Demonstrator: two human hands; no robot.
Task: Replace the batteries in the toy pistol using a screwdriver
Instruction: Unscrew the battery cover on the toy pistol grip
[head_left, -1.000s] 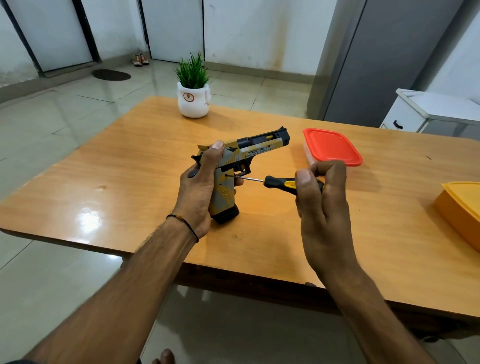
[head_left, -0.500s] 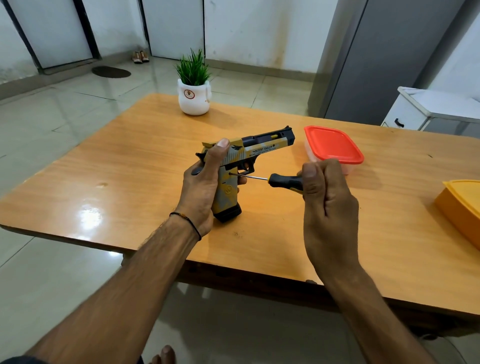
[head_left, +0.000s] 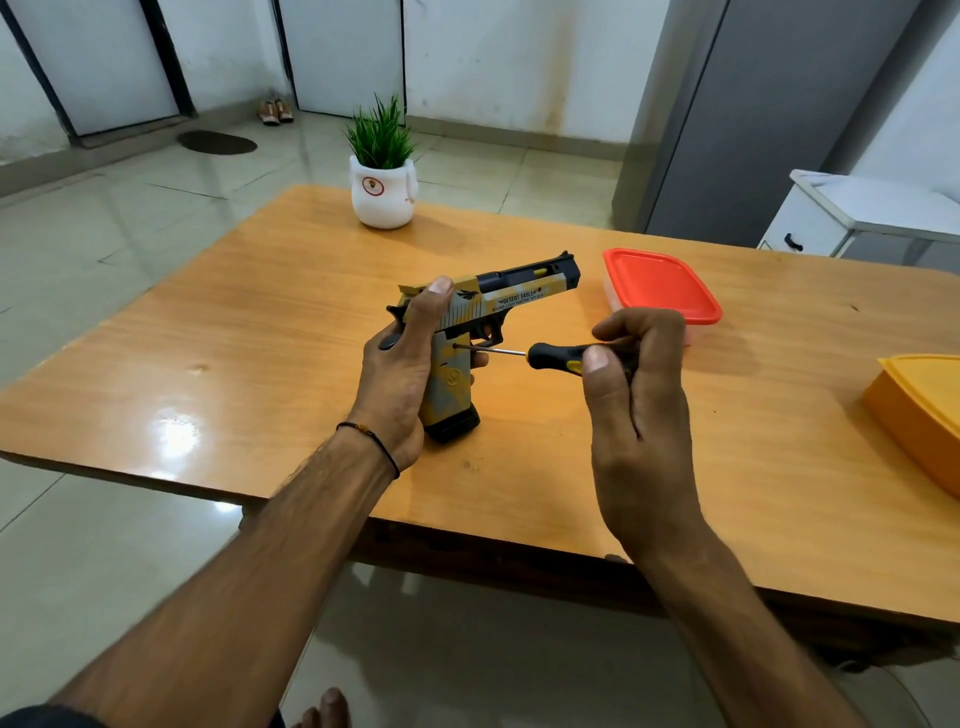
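Note:
A yellow, grey and black toy pistol (head_left: 511, 293) stands upright on its grip base on the wooden table (head_left: 270, 332), barrel pointing right. My left hand (head_left: 402, 374) grips the pistol's grip from the left, thumb up on the slide. My right hand (head_left: 636, 384) holds the black and yellow handle of a screwdriver (head_left: 553, 357), which lies level. Its thin metal tip touches a screw hole at the top of the grip, just behind the trigger guard.
A box with a red lid (head_left: 660, 288) sits just behind my right hand. An orange container (head_left: 919, 410) stands at the table's right edge. A potted plant in a white pot (head_left: 382, 184) is at the far edge. A white cabinet (head_left: 852, 218) stands beyond the table.
My right hand has shifted its fingers round the screwdriver handle while the tip stays at the grip's screw. The pistol and my left hand stay put.

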